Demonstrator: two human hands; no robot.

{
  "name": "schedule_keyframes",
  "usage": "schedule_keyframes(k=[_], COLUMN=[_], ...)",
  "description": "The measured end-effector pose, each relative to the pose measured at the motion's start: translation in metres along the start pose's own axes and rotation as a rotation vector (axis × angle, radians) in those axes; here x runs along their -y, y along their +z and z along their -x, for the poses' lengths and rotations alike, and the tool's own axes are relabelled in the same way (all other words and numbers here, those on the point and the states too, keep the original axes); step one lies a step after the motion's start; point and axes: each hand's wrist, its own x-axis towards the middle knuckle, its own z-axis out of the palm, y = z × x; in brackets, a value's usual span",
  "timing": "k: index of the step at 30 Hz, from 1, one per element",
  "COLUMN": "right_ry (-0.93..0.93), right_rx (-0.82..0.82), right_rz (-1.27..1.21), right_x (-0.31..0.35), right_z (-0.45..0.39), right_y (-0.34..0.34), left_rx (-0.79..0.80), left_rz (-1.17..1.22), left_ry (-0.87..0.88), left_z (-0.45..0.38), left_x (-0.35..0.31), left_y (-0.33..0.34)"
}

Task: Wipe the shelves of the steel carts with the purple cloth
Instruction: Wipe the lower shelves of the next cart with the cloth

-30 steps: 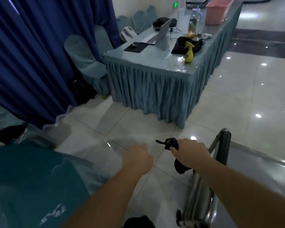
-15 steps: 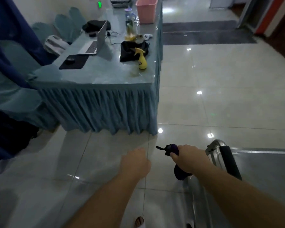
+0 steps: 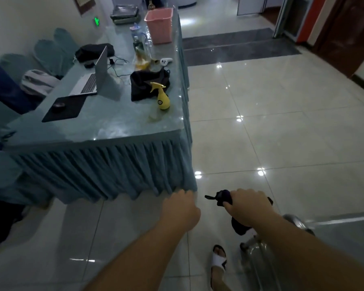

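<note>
Table nearer; purple cloth (image 3: 224, 198) in right grip (image 3: 247, 206)

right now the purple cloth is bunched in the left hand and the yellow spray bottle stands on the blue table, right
Not quite: the head view shows the purple cloth bunched in the right hand, while the left hand is a closed fist holding nothing visible. The yellow spray bottle does stand on the blue table.

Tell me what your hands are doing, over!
Right hand gripping purple cloth. Left hand fisted, empty. Steel cart under right arm, not wiping yet.
</note>
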Motion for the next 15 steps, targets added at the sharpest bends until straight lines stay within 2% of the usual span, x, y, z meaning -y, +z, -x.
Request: schedule_keyframes(k=[10,15], right_ry=[0.031,0.145], right_rx=[-0.032,-0.022], right_rz=[-0.041,-0.085], right_x=[-0.081,-0.132], right_z=[-0.152,-0.201], right_y=[-0.059,-0.069], left_rx=[-0.047,-0.006], left_rz=[-0.016,-0.069], left_ry=[0.029,0.099], left_z=[-0.159,-0.242], left_x=[-0.055,-0.093], left_y=[-0.093,-0.12])
